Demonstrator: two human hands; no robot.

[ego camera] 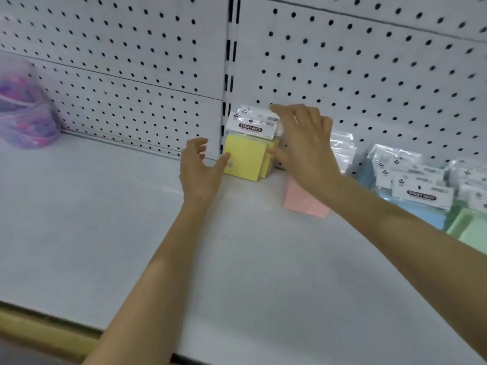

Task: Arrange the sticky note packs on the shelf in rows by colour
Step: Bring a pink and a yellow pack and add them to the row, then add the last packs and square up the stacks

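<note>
So the right hand (307,146) covers a fair bit here. Whatever stands directly behind its palm is hidden, and only the crinkly top of a clear-wrapped pack (342,146) sticks out past the knuckles, colour impossible to tell. The pink pack (305,204) lies flat on the shelf (105,219) with its far end tucked under that wrist. Over on the right, the blue packs (421,214) are piled overlapping, and the green packs (469,230) get cut off by the frame edge. Far left there's a blurry tub (26,114) of purple-pink stuff, contents not really readable.

The yellow sticky note packs (243,159) stand upright at the back of the shelf, leaning on the pegboard (131,48) right by the slotted upright. The front header card (250,126) reads "STICKY NOTE".

Both bare forearms reach in from the bottom. The left hand (200,172) hovers just left of the yellow packs, its fingers (196,144) loosely curled and spread, holding nothing, thumb tip right at the front pack's left edge. The right hand's fingers (284,110) are splayed wide and fairly straight, index tip up at the header cards, thumb against the yellow packs' right side.
</note>
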